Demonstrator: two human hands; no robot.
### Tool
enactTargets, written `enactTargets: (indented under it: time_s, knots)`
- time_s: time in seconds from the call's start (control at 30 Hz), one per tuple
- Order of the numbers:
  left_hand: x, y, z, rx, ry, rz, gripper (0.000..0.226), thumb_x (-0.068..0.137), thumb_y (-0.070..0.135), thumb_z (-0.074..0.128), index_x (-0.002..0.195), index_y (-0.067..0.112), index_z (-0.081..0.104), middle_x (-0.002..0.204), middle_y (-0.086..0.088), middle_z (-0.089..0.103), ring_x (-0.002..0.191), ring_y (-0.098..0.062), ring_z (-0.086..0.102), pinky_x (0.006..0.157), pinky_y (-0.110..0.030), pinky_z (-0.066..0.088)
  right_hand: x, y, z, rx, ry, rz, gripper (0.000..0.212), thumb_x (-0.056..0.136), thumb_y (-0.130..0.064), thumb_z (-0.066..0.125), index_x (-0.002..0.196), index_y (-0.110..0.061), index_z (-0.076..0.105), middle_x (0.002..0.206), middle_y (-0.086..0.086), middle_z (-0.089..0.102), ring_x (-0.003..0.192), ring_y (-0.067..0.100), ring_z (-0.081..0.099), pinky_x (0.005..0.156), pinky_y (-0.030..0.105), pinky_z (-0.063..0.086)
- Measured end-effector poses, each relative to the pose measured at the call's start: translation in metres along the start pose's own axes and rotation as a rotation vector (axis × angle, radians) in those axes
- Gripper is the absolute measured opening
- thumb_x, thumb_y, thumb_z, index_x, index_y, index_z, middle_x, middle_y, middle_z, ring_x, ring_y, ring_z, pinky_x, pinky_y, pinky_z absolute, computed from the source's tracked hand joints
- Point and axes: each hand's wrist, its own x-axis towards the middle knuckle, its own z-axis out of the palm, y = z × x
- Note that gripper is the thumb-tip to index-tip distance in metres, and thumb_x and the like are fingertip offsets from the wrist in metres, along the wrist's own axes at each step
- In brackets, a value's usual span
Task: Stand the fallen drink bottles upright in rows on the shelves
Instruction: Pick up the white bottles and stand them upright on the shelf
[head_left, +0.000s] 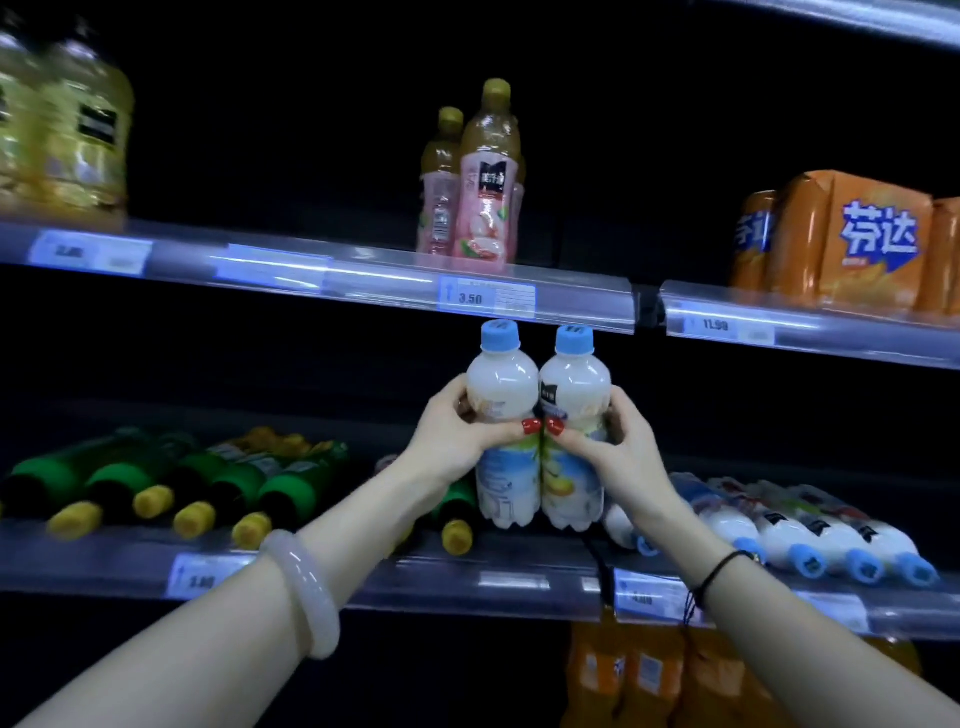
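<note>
L hand (457, 436) & R hand (610, 449), fingers curled round L white bottle (501, 387) & R white bottle (574, 387), both upright & touching: likely to tip if bases catch fallen green bottles (291, 493) or shelf (519, 579) lip.

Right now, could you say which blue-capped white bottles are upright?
Only the pair gripped side by side, one in the left hand, one in the right hand; the other bottles lie on their sides.

Blurred yellow bottles (67, 130) cropped left, orange packs (623, 673) cropped below, fingers (621, 415) apparently wrapped behind white bottles (501, 384)
</note>
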Motion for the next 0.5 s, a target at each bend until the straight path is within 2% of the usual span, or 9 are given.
enactTargets:
  time_s: [0.1, 0.27, 0.37, 0.5]
  knots:
    - [-0.02, 0.023, -0.025, 0.044, 0.012, 0.02, 0.043, 0.064, 0.009, 0.084, 0.1, 0.022, 0.064, 0.095, 0.005, 0.074, 0.09, -0.011, 0.07, 0.072, -0.022, 0.056, -0.001, -0.013, 0.024, 0.12, -0.037, 0.05, 0.03, 0.075, -0.004, 0.075, 0.098, -0.017, 0.062, 0.092, 0.0, 0.072, 0.084, 0.012, 0.069, 0.066, 0.021, 0.055]
    - [-0.053, 0.05, -0.084, 0.125, 0.085, -0.004, 0.04, 0.061, 0.009, 0.084, 0.095, 0.019, 0.066, 0.085, 0.009, 0.075, 0.08, -0.005, 0.07, 0.064, -0.017, 0.052, -0.01, -0.024, 0.09, 0.231, -0.108, 0.16, 0.029, 0.075, -0.005, 0.074, 0.101, -0.01, 0.063, 0.104, 0.017, 0.07, 0.098, 0.034, 0.066, 0.086, 0.046, 0.055]
    - [-0.071, 0.062, -0.131, 0.179, 0.172, -0.008, 0.039, 0.062, 0.007, 0.084, 0.095, 0.019, 0.066, 0.084, 0.009, 0.075, 0.079, -0.005, 0.07, 0.063, -0.016, 0.052, -0.012, -0.028, 0.141, 0.267, -0.161, 0.179, 0.028, 0.074, -0.005, 0.075, 0.098, -0.013, 0.063, 0.102, 0.017, 0.07, 0.098, 0.036, 0.066, 0.085, 0.046, 0.056]
    - [-0.09, 0.077, -0.204, 0.197, 0.278, -0.006, 0.043, 0.058, 0.009, 0.086, 0.096, 0.014, 0.068, 0.09, 0.003, 0.076, 0.084, -0.013, 0.071, 0.065, -0.02, 0.054, -0.012, -0.034, 0.223, 0.308, -0.237, 0.19, 0.029, 0.073, -0.009, 0.077, 0.098, -0.015, 0.064, 0.101, 0.015, 0.07, 0.096, 0.034, 0.067, 0.083, 0.045, 0.057]
